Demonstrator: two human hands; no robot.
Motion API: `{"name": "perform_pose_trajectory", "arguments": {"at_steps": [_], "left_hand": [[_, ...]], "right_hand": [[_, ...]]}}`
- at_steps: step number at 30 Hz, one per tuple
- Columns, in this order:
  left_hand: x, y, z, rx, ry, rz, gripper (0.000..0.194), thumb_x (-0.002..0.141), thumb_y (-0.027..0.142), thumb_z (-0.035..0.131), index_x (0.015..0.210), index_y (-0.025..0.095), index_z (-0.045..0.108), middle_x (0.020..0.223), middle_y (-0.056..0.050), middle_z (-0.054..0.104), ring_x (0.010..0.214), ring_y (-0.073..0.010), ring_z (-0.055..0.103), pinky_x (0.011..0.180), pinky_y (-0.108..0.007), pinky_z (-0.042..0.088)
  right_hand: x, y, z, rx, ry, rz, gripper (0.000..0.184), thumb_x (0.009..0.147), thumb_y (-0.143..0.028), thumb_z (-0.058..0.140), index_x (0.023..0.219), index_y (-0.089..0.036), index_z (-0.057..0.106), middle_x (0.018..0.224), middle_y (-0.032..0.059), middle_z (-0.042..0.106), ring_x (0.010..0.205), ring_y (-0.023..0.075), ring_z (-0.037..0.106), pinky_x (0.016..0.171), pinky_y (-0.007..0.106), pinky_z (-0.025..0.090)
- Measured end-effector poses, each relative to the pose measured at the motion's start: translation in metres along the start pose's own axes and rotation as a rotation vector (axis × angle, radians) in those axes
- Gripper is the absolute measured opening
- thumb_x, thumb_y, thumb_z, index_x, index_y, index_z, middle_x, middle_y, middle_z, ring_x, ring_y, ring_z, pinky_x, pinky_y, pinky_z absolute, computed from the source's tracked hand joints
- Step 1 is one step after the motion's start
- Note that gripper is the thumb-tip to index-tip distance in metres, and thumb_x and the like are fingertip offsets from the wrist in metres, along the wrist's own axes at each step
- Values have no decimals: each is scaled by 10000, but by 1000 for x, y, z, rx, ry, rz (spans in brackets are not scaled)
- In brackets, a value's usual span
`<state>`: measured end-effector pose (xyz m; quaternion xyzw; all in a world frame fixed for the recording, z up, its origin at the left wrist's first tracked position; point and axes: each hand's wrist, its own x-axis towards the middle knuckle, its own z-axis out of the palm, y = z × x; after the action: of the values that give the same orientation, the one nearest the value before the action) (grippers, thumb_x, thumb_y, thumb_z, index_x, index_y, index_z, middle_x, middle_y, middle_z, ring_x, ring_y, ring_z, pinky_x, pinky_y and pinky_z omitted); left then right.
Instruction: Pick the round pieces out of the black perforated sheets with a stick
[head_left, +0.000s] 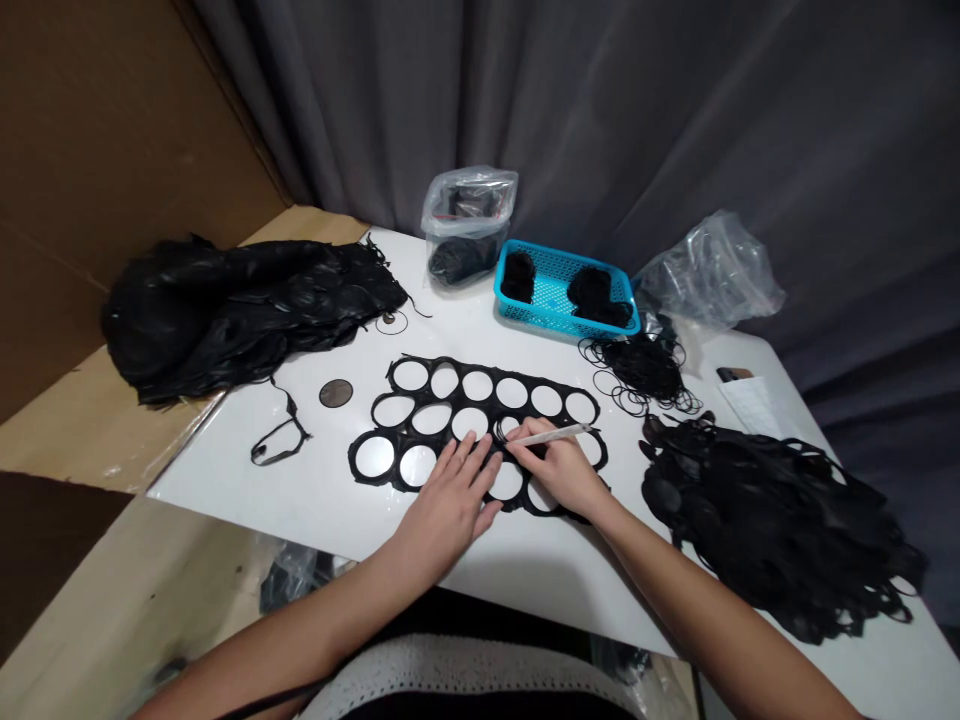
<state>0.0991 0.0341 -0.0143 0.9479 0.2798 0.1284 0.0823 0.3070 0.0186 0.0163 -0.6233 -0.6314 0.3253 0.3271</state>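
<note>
Black punched sheet [487, 408] spread out mid-table here on the white bench [315, 510], its long axis running side to side across the person, rows of round holes facing up! Left hand [450, 505] planted on it, fingers spread and pressing down. That's the way: firm pressure close to the working spot stops any creep. Right hand [559, 465] comes in, fingers pinching a slim white pen-like tool [547, 435], tip low at a hole's edge, nice and steady.
</note>
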Motion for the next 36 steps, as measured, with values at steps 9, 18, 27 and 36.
{"name": "perform_pose_trajectory", "arguments": {"at_steps": [9, 18, 27, 36], "left_hand": [[-1, -2, 3, -6, 30, 10, 515, 978, 320, 540, 1445, 127, 444, 1553, -158, 388, 1472, -324, 296, 1170, -519, 328], [-1, -6, 5, -37, 84, 1, 484, 973, 308, 546, 1428, 161, 471, 1536, -147, 419, 1455, -329, 333, 1150, -544, 354], [10, -13, -11, -86, 71, 4, 430, 978, 329, 544, 1370, 152, 533, 1477, -148, 491, 1408, -321, 412, 1124, -520, 396], [39, -96, -23, 63, -105, -112, 588, 1008, 514, 462, 1531, 271, 354, 1608, -76, 299, 1473, -437, 212, 1102, -720, 232]], "right_hand": [[-14, -2, 17, -306, 46, -307, 163, 964, -179, 445, 977, -209, 605, 1099, 113, 695, 1028, 279, 599, 885, 438, 413], [52, 58, -86, 125, 590, 173, 310, 789, -425, 644, 657, -230, 443, 606, -38, 512, 577, 135, 468, 579, 271, 397], [44, 104, -173, -173, 840, 415, 185, 655, -278, 668, 601, -226, 499, 568, 2, 514, 677, 221, 527, 755, 392, 432], [-8, 52, -123, -138, 736, 218, 197, 819, -400, 603, 754, -215, 585, 786, 57, 664, 743, 216, 610, 753, 360, 491]]}}
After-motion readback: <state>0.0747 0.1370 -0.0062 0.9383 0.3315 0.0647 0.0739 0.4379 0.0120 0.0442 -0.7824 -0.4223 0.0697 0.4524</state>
